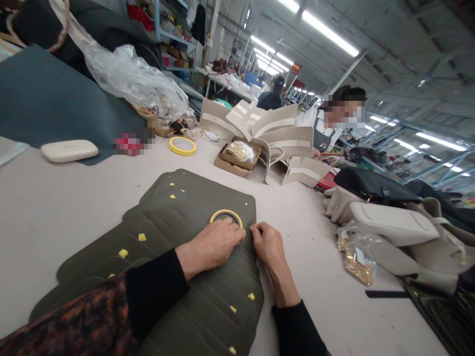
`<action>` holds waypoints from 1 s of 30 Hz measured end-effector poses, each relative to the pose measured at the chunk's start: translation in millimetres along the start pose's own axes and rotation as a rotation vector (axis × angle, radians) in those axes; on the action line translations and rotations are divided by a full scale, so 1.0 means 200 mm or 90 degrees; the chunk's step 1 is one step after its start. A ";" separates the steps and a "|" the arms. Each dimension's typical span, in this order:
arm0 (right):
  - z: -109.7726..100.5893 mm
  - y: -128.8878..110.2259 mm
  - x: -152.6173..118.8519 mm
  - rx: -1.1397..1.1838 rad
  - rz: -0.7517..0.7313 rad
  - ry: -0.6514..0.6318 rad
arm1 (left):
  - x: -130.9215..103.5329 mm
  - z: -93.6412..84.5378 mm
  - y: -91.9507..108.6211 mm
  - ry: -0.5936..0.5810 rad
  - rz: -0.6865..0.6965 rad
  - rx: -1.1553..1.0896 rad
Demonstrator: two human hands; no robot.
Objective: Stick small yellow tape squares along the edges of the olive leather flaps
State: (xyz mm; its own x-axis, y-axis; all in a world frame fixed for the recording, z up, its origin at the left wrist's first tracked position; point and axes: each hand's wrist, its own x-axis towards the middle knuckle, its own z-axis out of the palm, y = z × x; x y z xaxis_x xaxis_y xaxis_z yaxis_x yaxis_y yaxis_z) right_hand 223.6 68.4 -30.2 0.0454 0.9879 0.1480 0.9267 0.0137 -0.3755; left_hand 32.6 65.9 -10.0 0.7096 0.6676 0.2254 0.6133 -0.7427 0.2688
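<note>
Dark green leather-like panels lie overlapped in a stepped stack on the pale table. Small yellow tape pieces dot their surfaces. My left hand is closed on a roll of yellow tape above the panels, its ring showing past the fingers. Just beside the stack's right edge, my right hand is pinched shut close to the left fingertips. Whatever sits between its thumb and finger is too small to make out.
Another yellow tape roll and a white case lie farther back. Beyond the stack stand a box of gold hardware and beige bag panels. Bags and bagged gold chain sit at right. A co-worker is behind.
</note>
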 end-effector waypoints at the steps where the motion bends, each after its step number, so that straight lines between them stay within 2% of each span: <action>1: 0.01 0.01 0.00 0.005 -0.012 0.019 | 0.00 -0.01 0.00 0.011 0.002 -0.009; 4: 0.02 0.05 0.00 0.057 -0.029 0.094 | -0.01 -0.02 -0.02 0.062 0.003 -0.070; 7: -0.02 0.06 -0.01 0.189 -0.043 0.135 | -0.02 -0.02 -0.04 0.110 -0.001 -0.137; 10: -0.09 0.01 -0.05 0.320 -0.106 0.101 | -0.03 -0.01 -0.04 0.168 0.005 -0.174; 12: -0.12 -0.03 -0.08 0.353 -0.173 0.061 | -0.03 0.00 -0.04 0.192 0.005 -0.188; 15: -0.15 -0.09 -0.10 0.332 -0.287 0.060 | -0.03 0.00 -0.04 0.185 -0.011 -0.189; 18: -0.14 -0.13 -0.11 0.285 -0.354 0.077 | -0.03 0.00 -0.03 0.166 -0.030 -0.180; 24: -0.10 -0.12 -0.11 0.207 -0.404 0.134 | -0.03 0.00 -0.02 0.136 -0.033 -0.149; 30: -0.08 -0.14 -0.13 0.134 -0.401 0.184 | -0.03 0.00 -0.03 0.126 -0.041 -0.105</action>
State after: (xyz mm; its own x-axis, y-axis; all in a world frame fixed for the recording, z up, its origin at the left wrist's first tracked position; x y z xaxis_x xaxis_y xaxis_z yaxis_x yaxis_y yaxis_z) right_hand 203.2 39.8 -8.3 -0.3501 0.7021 0.6201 0.7192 0.6256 -0.3023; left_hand 23.8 66.5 -12.5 0.5792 0.7226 0.3773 0.5788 -0.6905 0.4339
